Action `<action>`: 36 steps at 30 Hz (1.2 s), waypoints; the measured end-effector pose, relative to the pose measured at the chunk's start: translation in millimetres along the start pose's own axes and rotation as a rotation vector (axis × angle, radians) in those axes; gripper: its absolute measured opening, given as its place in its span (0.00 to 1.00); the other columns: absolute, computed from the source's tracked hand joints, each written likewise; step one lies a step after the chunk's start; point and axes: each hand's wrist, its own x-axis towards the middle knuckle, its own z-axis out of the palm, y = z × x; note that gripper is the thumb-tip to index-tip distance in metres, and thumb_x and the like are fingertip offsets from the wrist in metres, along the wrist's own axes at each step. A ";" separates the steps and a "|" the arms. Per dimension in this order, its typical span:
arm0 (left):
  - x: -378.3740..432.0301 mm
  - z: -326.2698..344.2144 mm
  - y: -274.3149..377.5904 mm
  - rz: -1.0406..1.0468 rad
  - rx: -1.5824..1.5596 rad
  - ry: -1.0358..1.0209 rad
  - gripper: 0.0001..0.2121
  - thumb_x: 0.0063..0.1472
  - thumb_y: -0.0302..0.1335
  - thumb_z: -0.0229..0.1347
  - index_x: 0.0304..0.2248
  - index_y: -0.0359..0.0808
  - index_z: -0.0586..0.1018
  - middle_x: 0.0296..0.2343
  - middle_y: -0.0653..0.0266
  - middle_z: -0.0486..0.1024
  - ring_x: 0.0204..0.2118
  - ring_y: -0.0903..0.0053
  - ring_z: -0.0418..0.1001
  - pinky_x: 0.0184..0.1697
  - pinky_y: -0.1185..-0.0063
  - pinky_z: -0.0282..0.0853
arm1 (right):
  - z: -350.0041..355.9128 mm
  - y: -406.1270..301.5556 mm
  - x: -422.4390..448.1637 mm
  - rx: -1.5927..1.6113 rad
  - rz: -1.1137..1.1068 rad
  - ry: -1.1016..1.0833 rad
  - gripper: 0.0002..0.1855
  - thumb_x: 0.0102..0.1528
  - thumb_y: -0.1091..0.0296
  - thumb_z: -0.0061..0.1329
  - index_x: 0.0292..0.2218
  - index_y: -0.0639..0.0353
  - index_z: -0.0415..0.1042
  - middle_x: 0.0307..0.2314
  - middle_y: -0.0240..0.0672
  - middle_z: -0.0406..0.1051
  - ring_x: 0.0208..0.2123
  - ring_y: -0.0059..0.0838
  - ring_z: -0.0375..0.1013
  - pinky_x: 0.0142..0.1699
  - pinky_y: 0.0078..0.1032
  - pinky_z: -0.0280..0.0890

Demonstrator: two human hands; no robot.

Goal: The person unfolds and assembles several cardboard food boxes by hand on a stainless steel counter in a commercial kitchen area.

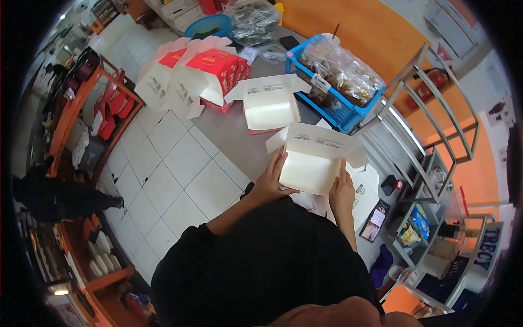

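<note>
Between my two hands is a paperboard food box, its white inside facing up and its printed lid flap standing raised at the far side. My left hand grips the box's left wall, thumb along the near edge. On the right wall lie the fingers of my right hand. Just beyond stands a second box with its lid up. Flat white carton blanks lie partly under and to the right of my right hand. Farther left, red boxes are grouped with their white flaps spread out.
A blue plastic crate holds clear bags of brown food. Behind the red boxes are a blue basin and bagged greens. A smartphone lies right of the blanks, near a metal rack. Another person is at the far left.
</note>
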 end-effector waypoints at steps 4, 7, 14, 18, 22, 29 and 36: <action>-2.4 -6.1 6.9 0.016 -0.012 0.066 0.47 0.44 0.44 0.67 0.57 0.30 0.56 0.57 0.40 0.53 0.56 0.50 0.60 0.56 0.64 0.61 | 1.7 0.1 2.1 -0.006 0.008 0.002 0.36 0.52 0.81 0.40 0.62 0.58 0.48 0.41 0.51 0.69 0.39 0.50 0.71 0.42 0.41 0.67; -28.7 -7.2 -44.4 0.084 0.015 0.250 0.35 0.48 0.38 0.64 0.51 0.29 0.63 0.49 0.42 0.63 0.50 0.52 0.66 0.50 0.65 0.65 | -5.7 -3.3 5.7 -0.001 0.056 -0.017 0.35 0.53 0.80 0.40 0.61 0.58 0.49 0.42 0.51 0.68 0.40 0.50 0.70 0.44 0.41 0.66; 58.8 -74.2 -94.5 0.073 0.555 0.526 0.21 0.49 0.32 0.63 0.41 0.34 0.71 0.43 0.44 0.67 0.44 0.51 0.67 0.45 0.63 0.65 | 0.4 -7.1 -3.1 0.172 0.129 0.201 0.32 0.58 0.69 0.44 0.61 0.60 0.49 0.48 0.49 0.65 0.44 0.41 0.68 0.48 0.36 0.64; 62.1 -78.5 -123.5 -0.202 0.354 0.138 0.16 0.52 0.33 0.61 0.35 0.32 0.72 0.38 0.48 0.71 0.37 0.54 0.72 0.38 0.66 0.69 | -22.4 -14.9 -2.0 0.346 0.219 0.299 0.32 0.59 0.65 0.46 0.61 0.60 0.50 0.48 0.45 0.66 0.43 0.34 0.69 0.47 0.32 0.64; 26.1 -60.1 -133.6 -0.288 0.377 0.427 0.12 0.58 0.32 0.58 0.31 0.30 0.72 0.29 0.52 0.72 0.30 0.57 0.72 0.32 0.70 0.68 | -42.3 -5.8 -7.0 0.433 0.224 0.412 0.30 0.60 0.66 0.45 0.60 0.59 0.51 0.46 0.43 0.68 0.42 0.31 0.70 0.47 0.30 0.64; -64.8 -51.6 -62.2 -0.150 0.002 0.865 0.08 0.58 0.15 0.54 0.39 0.28 0.73 0.42 0.51 0.72 0.43 0.72 0.74 0.42 0.77 0.72 | -64.5 -26.6 -8.7 0.586 0.136 0.358 0.27 0.61 0.60 0.42 0.59 0.57 0.55 0.45 0.43 0.69 0.43 0.30 0.69 0.48 0.30 0.63; -42.3 -82.1 -27.6 0.301 0.497 0.648 0.13 0.54 0.31 0.61 0.37 0.33 0.76 0.39 0.45 0.73 0.42 0.52 0.74 0.43 0.67 0.71 | -79.9 -71.9 -2.3 1.071 -0.125 -0.056 0.49 0.54 0.36 0.46 0.64 0.53 0.40 0.55 0.46 0.56 0.51 0.37 0.66 0.54 0.35 0.60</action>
